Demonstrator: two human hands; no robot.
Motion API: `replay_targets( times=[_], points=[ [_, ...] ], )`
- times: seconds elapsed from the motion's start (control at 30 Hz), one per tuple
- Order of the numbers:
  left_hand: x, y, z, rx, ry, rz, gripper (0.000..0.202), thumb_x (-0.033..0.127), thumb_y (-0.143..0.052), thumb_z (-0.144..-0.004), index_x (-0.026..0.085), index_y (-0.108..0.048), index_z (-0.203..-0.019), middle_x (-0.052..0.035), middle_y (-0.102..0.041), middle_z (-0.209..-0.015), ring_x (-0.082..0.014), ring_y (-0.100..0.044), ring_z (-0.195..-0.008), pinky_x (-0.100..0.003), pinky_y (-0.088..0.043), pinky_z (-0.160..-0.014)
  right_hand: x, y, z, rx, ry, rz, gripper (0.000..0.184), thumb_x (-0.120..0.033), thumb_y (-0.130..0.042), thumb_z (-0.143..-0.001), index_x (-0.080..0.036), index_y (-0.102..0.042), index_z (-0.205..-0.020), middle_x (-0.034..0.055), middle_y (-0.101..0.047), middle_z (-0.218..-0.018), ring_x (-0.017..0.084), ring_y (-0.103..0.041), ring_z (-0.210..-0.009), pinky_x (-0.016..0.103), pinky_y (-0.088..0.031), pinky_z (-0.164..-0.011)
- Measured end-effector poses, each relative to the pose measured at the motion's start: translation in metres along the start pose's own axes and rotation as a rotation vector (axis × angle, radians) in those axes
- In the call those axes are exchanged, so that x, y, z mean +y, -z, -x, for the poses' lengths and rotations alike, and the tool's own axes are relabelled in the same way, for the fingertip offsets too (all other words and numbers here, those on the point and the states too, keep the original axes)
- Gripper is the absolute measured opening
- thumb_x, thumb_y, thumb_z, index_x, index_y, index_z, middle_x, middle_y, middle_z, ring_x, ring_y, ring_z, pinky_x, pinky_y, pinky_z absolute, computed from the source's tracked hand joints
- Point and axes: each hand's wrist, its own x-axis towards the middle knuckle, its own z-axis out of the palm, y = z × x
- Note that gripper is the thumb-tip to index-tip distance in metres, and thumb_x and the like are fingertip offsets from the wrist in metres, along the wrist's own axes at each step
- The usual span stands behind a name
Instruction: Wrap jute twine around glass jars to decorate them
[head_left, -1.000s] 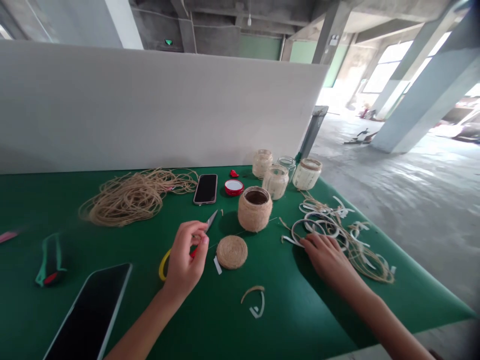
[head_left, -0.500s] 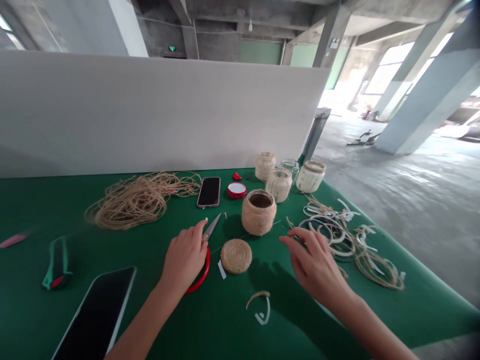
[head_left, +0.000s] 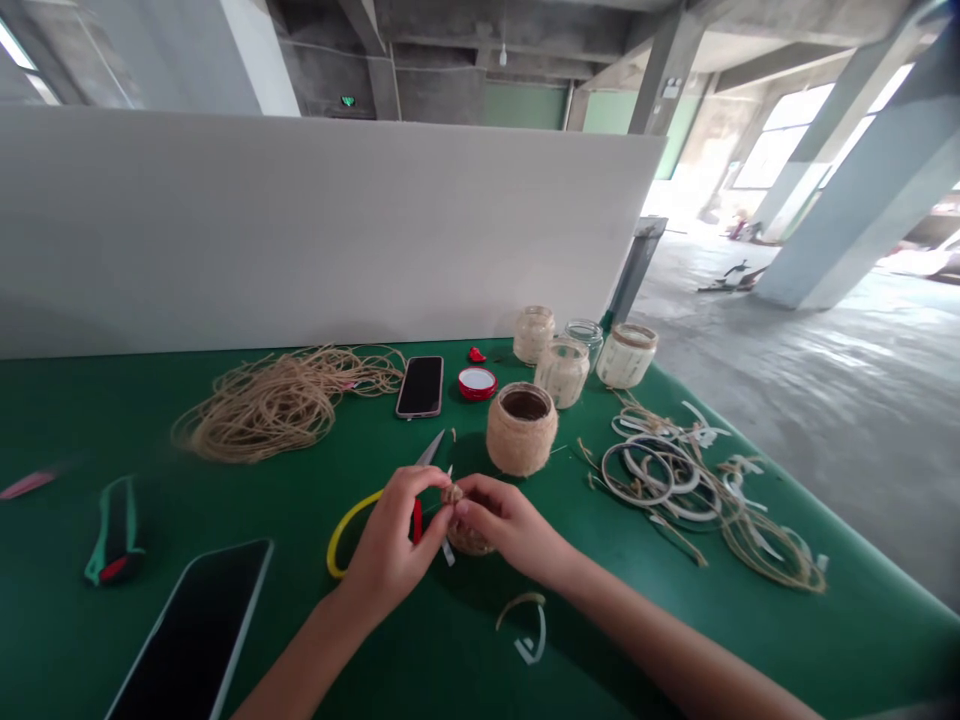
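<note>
- Your left hand (head_left: 390, 540): narrow grip, pinching the twine coil (head_left: 471, 541).
- Your right hand (head_left: 510, 525): narrow grip on the same coil.
- Twine coil: held between both hands, just in front of the twine-wrapped jar (head_left: 521, 432).
- Scissors (head_left: 430, 450): blade beside the jar, handles under your left hand.
- Loose twine (head_left: 277, 410): left of the jar.
- Pale rings (head_left: 660, 480): right of the jar.

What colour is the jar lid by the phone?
The lid is red with a white inside, best seen in the head view.
</note>
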Motion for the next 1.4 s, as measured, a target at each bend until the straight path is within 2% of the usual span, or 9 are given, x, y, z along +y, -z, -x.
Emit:
replay_targets(
  times=[0.1, 0.3, 0.43, 0.5, 0.6, 0.77, 0.93, 1.4],
  points=[
    [-0.001, -0.002, 0.001, 0.002, -0.007, 0.034, 0.024, 0.017, -0.049, -0.082, 0.021, -0.043, -0.105, -0.0061, -0.055, -0.097, -0.0192, -0.054, -0.099, -0.034, -0.046, -0.084, 0.003, 0.001, 0.002, -0.005, -0.010, -0.121, 0.033, -0.043, -0.052, -0.081, -0.012, -0.055, -0.092, -0.0011, -0.050, -0.068, 0.007, -0.043, -0.057, 0.020, -0.036, -0.053],
    [0.000, -0.005, 0.001, -0.023, -0.044, 0.028, 0.024, 0.015, -0.048, -0.082, 0.021, -0.043, -0.105, -0.0064, -0.054, -0.098, -0.0190, -0.054, -0.097, -0.034, -0.046, -0.083, 0.005, 0.004, 0.006, -0.023, 0.005, -0.121, 0.033, -0.044, -0.052, -0.081, -0.013, -0.057, -0.092, -0.0005, -0.051, -0.069, 0.007, -0.044, -0.059, 0.020, -0.037, -0.053],
    [0.006, -0.003, 0.002, -0.030, -0.067, 0.042, 0.025, 0.015, -0.048, -0.081, 0.021, -0.043, -0.105, -0.0075, -0.052, -0.100, -0.0202, -0.052, -0.098, -0.035, -0.045, -0.083, 0.007, 0.002, 0.005, 0.010, 0.007, -0.139, 0.033, -0.045, -0.052, -0.081, -0.013, -0.056, -0.088, -0.0009, -0.052, -0.067, 0.007, -0.045, -0.057, 0.020, -0.038, -0.053],
    [0.009, 0.000, 0.003, -0.016, -0.029, 0.089, 0.020, 0.016, -0.049, -0.081, 0.021, -0.045, -0.100, -0.0077, -0.050, -0.102, -0.0207, -0.050, -0.100, -0.035, -0.044, -0.084, 0.008, 0.002, 0.005, 0.038, 0.004, -0.137, 0.033, -0.045, -0.052, -0.081, -0.013, -0.057, -0.086, -0.0004, -0.053, -0.067, 0.008, -0.047, -0.057, 0.020, -0.040, -0.053],
    [0.014, 0.004, 0.002, -0.009, 0.097, 0.178, 0.003, 0.021, -0.045, -0.084, 0.020, -0.048, -0.084, -0.0073, -0.048, -0.100, -0.0206, -0.049, -0.099, -0.034, -0.045, -0.083, 0.007, 0.002, 0.004, 0.077, 0.010, -0.110, 0.031, -0.043, -0.052, -0.081, -0.013, -0.058, -0.086, 0.0003, -0.056, -0.068, 0.009, -0.049, -0.060, 0.021, -0.041, -0.055],
    [0.015, 0.004, -0.002, -0.107, 0.252, 0.241, 0.016, 0.030, -0.042, -0.087, 0.020, -0.050, -0.077, -0.0080, -0.049, -0.098, -0.0216, -0.050, -0.097, -0.033, -0.046, -0.080, 0.007, 0.003, 0.005, 0.101, 0.024, -0.057, 0.032, -0.044, -0.051, -0.081, -0.013, -0.058, -0.087, 0.0008, -0.057, -0.069, 0.010, -0.051, -0.062, 0.021, -0.043, -0.057],
    [0.012, 0.002, -0.002, -0.137, 0.247, 0.249, 0.018, 0.031, -0.041, -0.088, 0.020, -0.050, -0.077, -0.0072, -0.050, -0.095, -0.0211, -0.050, -0.097, -0.032, -0.045, -0.080, 0.007, 0.003, 0.006, 0.099, 0.035, -0.030, 0.033, -0.045, -0.050, -0.082, -0.013, -0.059, -0.088, 0.0013, -0.056, -0.070, 0.010, -0.050, -0.063, 0.022, -0.043, -0.057],
    [0.010, -0.002, -0.004, -0.107, 0.233, 0.134, 0.016, 0.029, -0.047, -0.083, 0.020, -0.045, -0.070, -0.0031, -0.052, -0.083, -0.0187, -0.052, -0.089, -0.029, -0.045, -0.075, 0.006, 0.001, 0.009, 0.094, 0.066, 0.011, 0.032, -0.042, -0.048, -0.084, -0.013, -0.059, -0.090, 0.0016, -0.054, -0.073, 0.010, -0.046, -0.063, 0.022, -0.040, -0.058]
  ],
)
